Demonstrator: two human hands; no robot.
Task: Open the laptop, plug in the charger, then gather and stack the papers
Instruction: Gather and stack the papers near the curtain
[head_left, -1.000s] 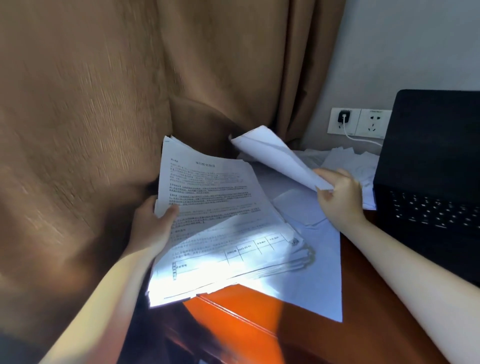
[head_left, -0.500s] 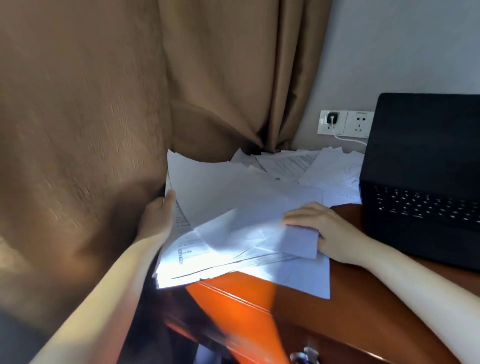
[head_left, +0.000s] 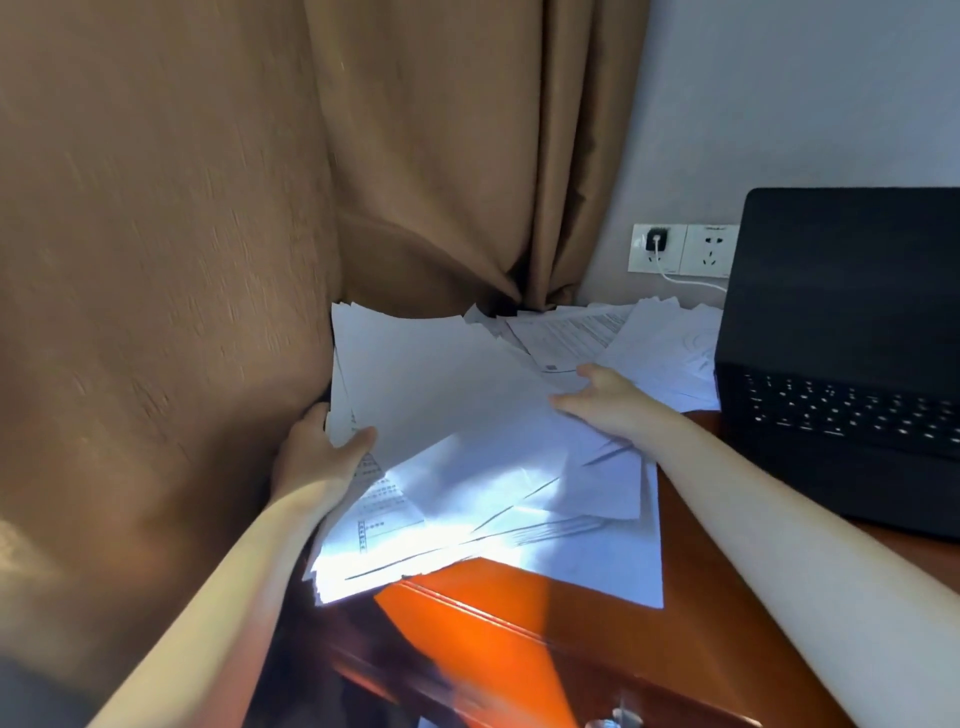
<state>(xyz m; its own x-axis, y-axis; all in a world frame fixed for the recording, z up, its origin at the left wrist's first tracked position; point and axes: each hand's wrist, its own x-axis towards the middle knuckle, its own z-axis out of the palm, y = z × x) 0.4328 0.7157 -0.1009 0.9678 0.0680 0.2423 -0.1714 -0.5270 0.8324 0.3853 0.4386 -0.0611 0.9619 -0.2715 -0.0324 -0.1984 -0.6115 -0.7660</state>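
A loose stack of white papers lies over the left corner of the wooden desk. My left hand grips the stack's left edge, thumb on top. My right hand reaches over the stack with fingers extended, touching the sheets near more scattered papers at the back. The black laptop stands open on the right. A white charger sits plugged into the wall socket, its cable running toward the laptop.
A brown curtain hangs close along the left and behind the desk corner. A second wall socket is beside the charger. Sunlight falls across the papers and the desk's front edge.
My right hand laid its folded sheet onto the stack, then moved from the stack's right side toward the back papers. The left hand kept its grip on the stack's edge.
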